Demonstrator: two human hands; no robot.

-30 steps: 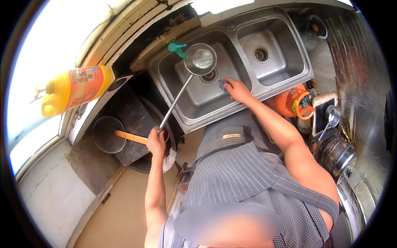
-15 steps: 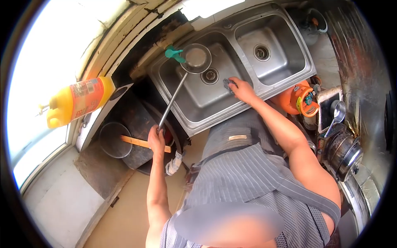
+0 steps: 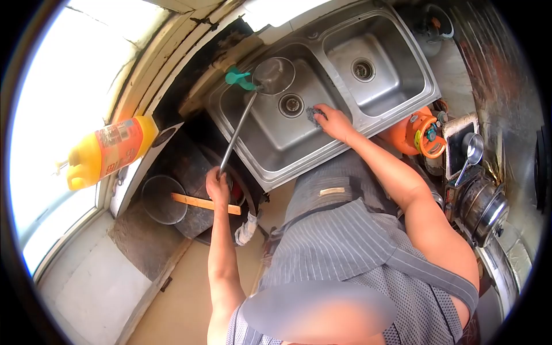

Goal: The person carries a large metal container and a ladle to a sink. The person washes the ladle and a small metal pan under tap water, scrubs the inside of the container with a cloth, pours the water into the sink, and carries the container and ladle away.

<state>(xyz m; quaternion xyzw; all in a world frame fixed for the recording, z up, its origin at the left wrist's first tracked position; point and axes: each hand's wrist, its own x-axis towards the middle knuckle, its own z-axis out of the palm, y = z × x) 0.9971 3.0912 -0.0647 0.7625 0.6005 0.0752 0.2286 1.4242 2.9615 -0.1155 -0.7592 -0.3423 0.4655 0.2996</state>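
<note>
My left hand (image 3: 217, 187) is closed around the end of a long metal handle. It belongs to a ladle (image 3: 233, 141), whose round bowl (image 3: 276, 76) hangs over the left basin of the steel sink (image 3: 270, 175), close to a teal plastic spout-like piece (image 3: 238, 79). Grey steel wool (image 3: 314, 115) is pinched in the fingers of my right hand (image 3: 336, 122), above the same basin and to the right of its drain (image 3: 291, 105). The steel wool and the ladle are apart.
A yellow jug (image 3: 112, 150) stands at the window on the left. Below it are a dark pan (image 3: 164, 199) and a wooden strip (image 3: 207, 203). On the right are an orange gas cylinder (image 3: 422, 135), a small metal ladle (image 3: 474, 148) and a lidded pot (image 3: 486, 210).
The ladle's bowl has turned slightly, and its inside looks darker now. My right hand with the steel wool has shifted a little up and left.
</note>
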